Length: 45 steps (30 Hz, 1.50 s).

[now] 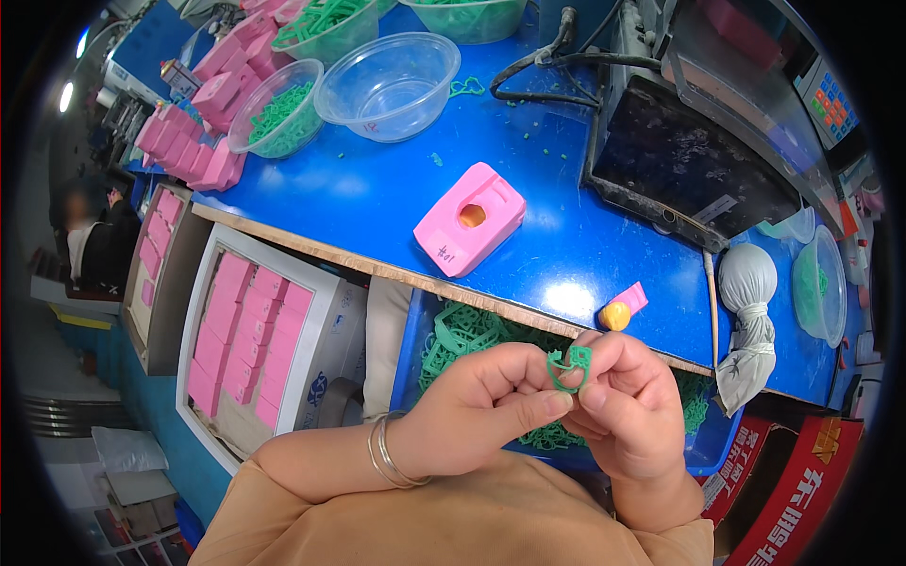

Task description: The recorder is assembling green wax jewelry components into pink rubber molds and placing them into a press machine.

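Both my hands meet above the front edge of the bench, pinching a small green ring-shaped piece (573, 365) between them. My left hand (486, 406), with bangles on its wrist, grips the piece's left side with thumb and fingers. On the other side my right hand (628, 401) holds it between thumb and forefinger. Just beyond the right hand lies a small pink part with a rounded yellow end (615, 314). A pink block (469, 222) with a round orange-lined hole rests farther back. Below my hands, a blue tray (408, 351) holds many green pieces.
Clear plastic bowls (387, 90), some with green bits, stand at the back left near stacked pink blocks (184, 151). A white box (326, 330) of pink blocks sits left. A dark machine (689, 151) and a tied grey bag (748, 292) occupy the right.
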Each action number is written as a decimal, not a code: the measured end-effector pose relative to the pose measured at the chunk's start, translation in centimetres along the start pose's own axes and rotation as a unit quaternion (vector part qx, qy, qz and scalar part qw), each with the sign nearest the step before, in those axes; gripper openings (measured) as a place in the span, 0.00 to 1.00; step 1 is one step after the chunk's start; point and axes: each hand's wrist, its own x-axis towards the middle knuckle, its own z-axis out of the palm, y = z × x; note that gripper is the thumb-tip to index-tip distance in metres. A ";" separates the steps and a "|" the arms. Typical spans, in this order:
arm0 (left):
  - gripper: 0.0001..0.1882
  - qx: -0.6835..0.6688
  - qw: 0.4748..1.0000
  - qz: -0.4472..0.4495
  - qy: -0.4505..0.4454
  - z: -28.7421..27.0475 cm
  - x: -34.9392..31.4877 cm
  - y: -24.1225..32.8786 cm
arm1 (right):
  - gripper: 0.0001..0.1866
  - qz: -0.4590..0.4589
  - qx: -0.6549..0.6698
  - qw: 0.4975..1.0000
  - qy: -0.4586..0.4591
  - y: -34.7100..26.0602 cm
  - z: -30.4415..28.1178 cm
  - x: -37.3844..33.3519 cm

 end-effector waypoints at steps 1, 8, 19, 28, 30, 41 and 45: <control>0.04 0.000 1.000 0.000 0.000 0.0 0.0 0.0 | 0.04 -0.004 -0.011 1.000 0.002 0.0 0.1 0.0; 0.04 0.008 1.000 0.003 0.009 0.0 0.0 -0.1 | 0.01 -0.063 -0.091 0.993 0.047 0.5 0.5 0.0; 0.05 -0.027 1.000 0.008 0.006 -0.1 -0.2 0.0 | 0.02 -0.123 -0.181 0.971 0.097 0.5 1.1 -0.1; 0.07 0.086 0.996 0.000 0.021 -0.4 -0.4 0.2 | 0.01 -0.158 -0.256 0.948 0.103 0.8 0.4 -0.2; 0.08 0.078 0.996 -0.009 0.036 -0.5 -0.5 0.2 | 0.02 -0.148 -0.214 0.961 0.098 0.7 0.8 -0.2; 0.09 0.089 0.995 0.013 0.034 -0.3 -0.4 0.0 | 0.05 -0.125 -0.201 0.971 0.042 0.6 0.5 -0.1; 0.08 0.125 0.991 0.042 0.023 -0.2 -0.2 0.0 | 0.06 -0.125 -0.182 0.975 0.032 0.9 0.0 -0.1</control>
